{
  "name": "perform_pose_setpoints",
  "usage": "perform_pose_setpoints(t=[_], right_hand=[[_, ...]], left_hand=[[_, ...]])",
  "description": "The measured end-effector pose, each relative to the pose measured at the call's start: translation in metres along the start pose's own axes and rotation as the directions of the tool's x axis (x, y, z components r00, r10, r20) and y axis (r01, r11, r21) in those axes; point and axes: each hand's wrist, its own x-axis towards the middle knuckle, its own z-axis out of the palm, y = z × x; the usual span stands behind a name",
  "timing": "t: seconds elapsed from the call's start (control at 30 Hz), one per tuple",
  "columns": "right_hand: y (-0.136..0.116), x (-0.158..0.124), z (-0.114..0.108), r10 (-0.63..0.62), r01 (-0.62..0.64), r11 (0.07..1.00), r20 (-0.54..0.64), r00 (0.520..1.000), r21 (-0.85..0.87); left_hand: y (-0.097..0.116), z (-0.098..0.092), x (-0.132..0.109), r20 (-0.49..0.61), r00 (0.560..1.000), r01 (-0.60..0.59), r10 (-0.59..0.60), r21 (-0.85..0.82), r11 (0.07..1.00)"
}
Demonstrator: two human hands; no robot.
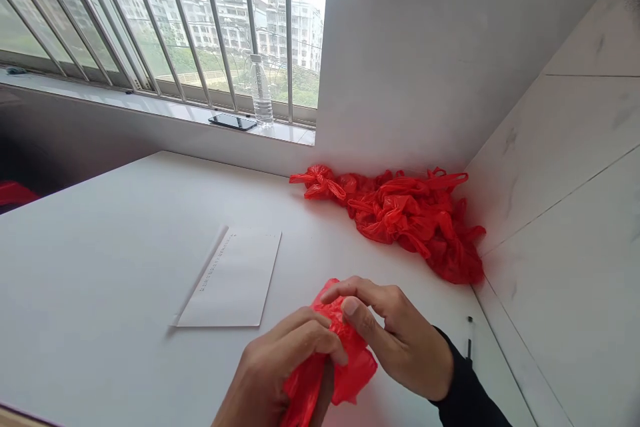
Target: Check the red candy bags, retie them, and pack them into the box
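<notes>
A crumpled red plastic bag (353, 363) is between my two hands above the white table, near its front. My left hand (293, 360) is wrapped round the bag, its fingers curled over the front and part of the bag hanging below. On the right, my right hand (387, 330) has its thumb and index finger apart at the top of the bag, touching or just over the plastic. The fingers behind are partly hidden.
A heap of red plastic bags (400, 210) lies against the wall at the back right. A white notebook (233, 280) lies left of centre on the table (110, 267). A pen (469, 347) is at the right edge. The sill holds a bottle (261, 93) and a phone (233, 121).
</notes>
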Motion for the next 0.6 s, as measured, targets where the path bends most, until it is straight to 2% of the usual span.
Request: perform_pose_setpoints(t=[0.07, 0.13, 0.23, 0.33, 0.43, 0.53, 0.6], right_hand=[[0.004, 0.002, 0.002, 0.025, -0.024, 1.0, 0.023, 0.999, -0.019], [0.006, 0.002, 0.004, 0.049, -0.047, 0.998, 0.073, 0.996, -0.031], [0.009, 0.003, 0.005, 0.037, -0.035, 0.999, 0.184, 0.982, -0.014], [0.013, 0.006, 0.005, 0.0, 0.0, 1.0, 0.197, 0.98, -0.001], [0.016, 0.008, 0.004, -0.027, 0.029, 0.999, 0.074, 0.997, -0.015], [0.015, 0.008, 0.002, 0.006, -0.006, 1.0, 0.0, 1.0, -0.005], [0.012, 0.007, 0.001, 0.055, -0.055, 0.998, -0.01, 0.998, 0.008]], left_hand=[[-0.006, -0.001, -0.002, -0.023, 0.993, -0.108, 0.112, 0.122, 0.987], [-0.012, 0.001, -0.005, -0.057, 0.969, -0.224, 0.241, 0.215, 0.951], [-0.021, 0.006, -0.012, -0.148, 0.926, -0.287, 0.349, 0.328, 0.9], [-0.028, 0.007, -0.017, -0.17, 0.916, -0.283, 0.364, 0.37, 0.885], [-0.035, 0.003, -0.018, -0.104, 0.929, -0.296, 0.355, 0.365, 0.883], [-0.041, 0.002, -0.019, -0.052, 0.963, -0.229, 0.265, 0.364, 0.903], [-0.043, 0.004, -0.024, -0.093, 0.977, -0.146, 0.191, 0.361, 0.921]])
